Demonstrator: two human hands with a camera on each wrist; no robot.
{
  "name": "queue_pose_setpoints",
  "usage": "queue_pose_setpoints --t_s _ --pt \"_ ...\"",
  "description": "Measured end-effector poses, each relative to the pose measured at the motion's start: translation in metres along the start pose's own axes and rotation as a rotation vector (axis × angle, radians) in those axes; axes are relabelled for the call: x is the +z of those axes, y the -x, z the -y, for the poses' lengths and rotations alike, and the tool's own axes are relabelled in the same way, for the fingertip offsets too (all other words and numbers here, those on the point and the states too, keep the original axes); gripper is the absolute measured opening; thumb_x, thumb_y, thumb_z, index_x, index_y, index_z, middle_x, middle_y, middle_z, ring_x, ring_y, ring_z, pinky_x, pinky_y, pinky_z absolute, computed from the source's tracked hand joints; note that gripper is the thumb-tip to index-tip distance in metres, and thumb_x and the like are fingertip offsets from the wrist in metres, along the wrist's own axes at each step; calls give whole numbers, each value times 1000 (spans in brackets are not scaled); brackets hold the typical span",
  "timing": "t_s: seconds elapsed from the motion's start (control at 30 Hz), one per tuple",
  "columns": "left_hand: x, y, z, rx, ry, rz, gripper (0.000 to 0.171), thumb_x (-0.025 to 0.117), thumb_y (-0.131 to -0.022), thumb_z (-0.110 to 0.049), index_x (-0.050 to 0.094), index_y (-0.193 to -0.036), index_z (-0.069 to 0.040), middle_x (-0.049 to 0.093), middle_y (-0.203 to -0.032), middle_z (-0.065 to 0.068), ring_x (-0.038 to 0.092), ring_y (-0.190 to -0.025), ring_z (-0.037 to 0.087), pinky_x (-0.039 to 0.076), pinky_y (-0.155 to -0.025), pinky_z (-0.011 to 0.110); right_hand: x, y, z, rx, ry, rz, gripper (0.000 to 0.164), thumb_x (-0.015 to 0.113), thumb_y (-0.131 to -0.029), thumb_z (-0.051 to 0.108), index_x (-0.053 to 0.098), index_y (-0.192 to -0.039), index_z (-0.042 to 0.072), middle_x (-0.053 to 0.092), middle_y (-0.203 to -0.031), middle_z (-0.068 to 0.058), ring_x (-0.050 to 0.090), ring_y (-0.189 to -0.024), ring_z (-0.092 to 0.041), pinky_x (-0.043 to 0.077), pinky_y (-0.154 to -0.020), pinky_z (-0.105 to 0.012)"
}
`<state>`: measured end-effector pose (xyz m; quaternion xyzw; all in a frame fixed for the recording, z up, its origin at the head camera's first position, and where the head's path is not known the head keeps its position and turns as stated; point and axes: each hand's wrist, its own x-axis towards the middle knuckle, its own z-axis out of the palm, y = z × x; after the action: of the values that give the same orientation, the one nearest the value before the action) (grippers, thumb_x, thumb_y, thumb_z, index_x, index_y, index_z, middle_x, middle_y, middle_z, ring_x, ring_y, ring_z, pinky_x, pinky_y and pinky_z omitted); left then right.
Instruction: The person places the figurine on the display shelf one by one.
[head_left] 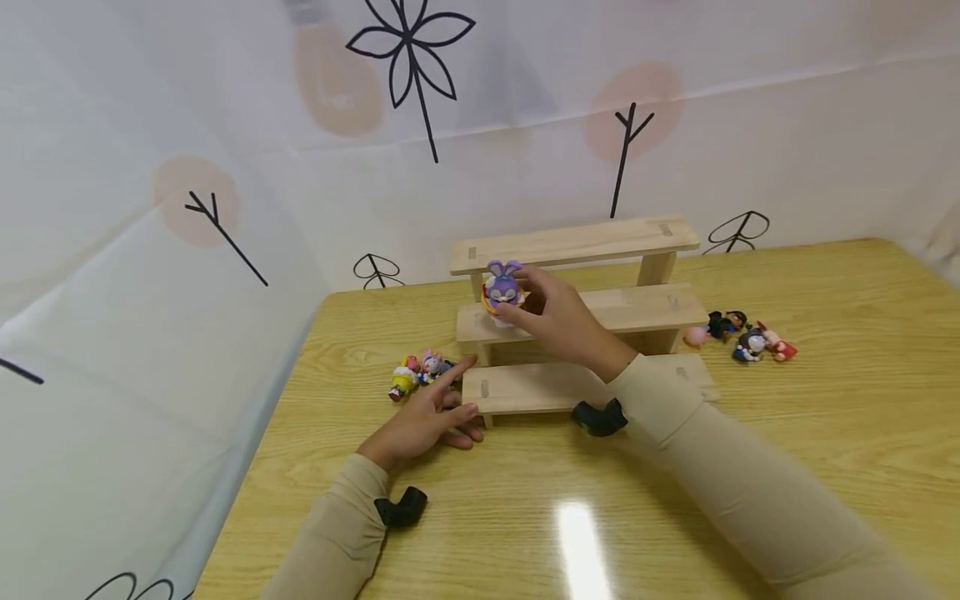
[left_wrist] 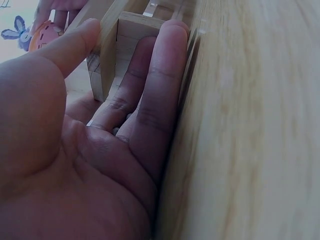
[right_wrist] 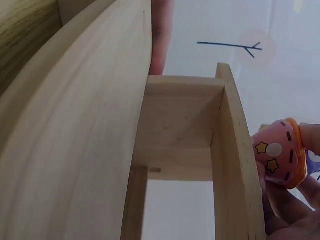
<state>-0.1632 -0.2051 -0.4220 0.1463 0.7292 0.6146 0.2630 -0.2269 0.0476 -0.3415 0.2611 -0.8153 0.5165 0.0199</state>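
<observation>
R hand (head_left: 562, 321) pinches the purple bunny fig (head_left: 504, 292) betw. thumb & fingers, by the left end of the mid shelf (head_left: 615, 311); hard to tell if its base touches wood. L hand (head_left: 423, 427), fingers mostly extended & gripping nothing, touches the left end of the bottom shelf (head_left: 540, 387). Best approach, prob.: bunny upright, light pinch, base flat & in from the front edge, ears unbrushed on release, L hand bracing w/o pushing.

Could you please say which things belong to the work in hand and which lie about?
Apparently in use:
purple rabbit figurine, in right hand;
wooden stand, touched by left hand.

Seemingly lying about:
figurines left of stand;
figurines right of stand.
</observation>
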Motion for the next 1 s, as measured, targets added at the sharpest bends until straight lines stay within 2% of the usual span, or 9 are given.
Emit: queue_pose_setpoints --t_s 0.17,0.27,0.5,0.6,0.7,0.87,1.0 --pt "0 0 1 -6 -3 -4 71 59 -102 -31 18 -158 -44 66 -105 17 74 -94 26 62 -83 44 7 0 2 -17 3 22 42 69 -97 29 57 -133 11 67 -109 -8 65 -85 -18 55 -70 -27" --pt "0 -1 1 -1 -1 0 71 59 -102 -30 17 -158 -43 66 -106 18 73 -94 26 62 -83 44 8 2 3 2 44 6 47 68 -97 32 55 -139 14 69 -108 -6 66 -87 -18 56 -72 -32" --pt "0 1 -1 -3 4 -2 71 58 -103 -28 16 -160 -39 65 -105 17 73 -94 25 62 -84 43 8 14 2 -20 86 -54 60 65 -99 31 43 -152 14 61 -136 -13 70 -96 -20 59 -76 -35" --pt "0 1 0 -5 8 1 71 58 -103 -29 17 -159 -41 65 -107 17 73 -94 25 62 -84 43 5 21 0 -56 87 -95 58 63 -100 29 43 -152 17 61 -137 -12 70 -96 -20 58 -75 -34" --pt "0 1 1 -2 9 5 71 58 -103 -30 16 -159 -40 65 -109 19 73 -94 24 62 -83 42 2 31 -5 -112 80 -165 49 63 -100 24 49 -147 14 65 -128 -11 68 -95 -18 56 -76 -28" --pt "0 0 3 7 0 15 73 58 -103 -28 14 -160 -37 64 -110 20 73 -94 24 62 -83 42 -9 55 -20 -225 86 -326 28 63 -97 6 64 -125 3 69 -111 -11 64 -96 -14 52 -84 -14" --pt "0 0 2 14 -12 7 72 58 -103 -27 16 -160 -37 64 -109 21 73 -93 25 62 -83 43 -25 77 -30 -284 107 -405 18 62 -96 -1 69 -113 0 70 -107 -11 62 -98 -8 49 -87 -13"
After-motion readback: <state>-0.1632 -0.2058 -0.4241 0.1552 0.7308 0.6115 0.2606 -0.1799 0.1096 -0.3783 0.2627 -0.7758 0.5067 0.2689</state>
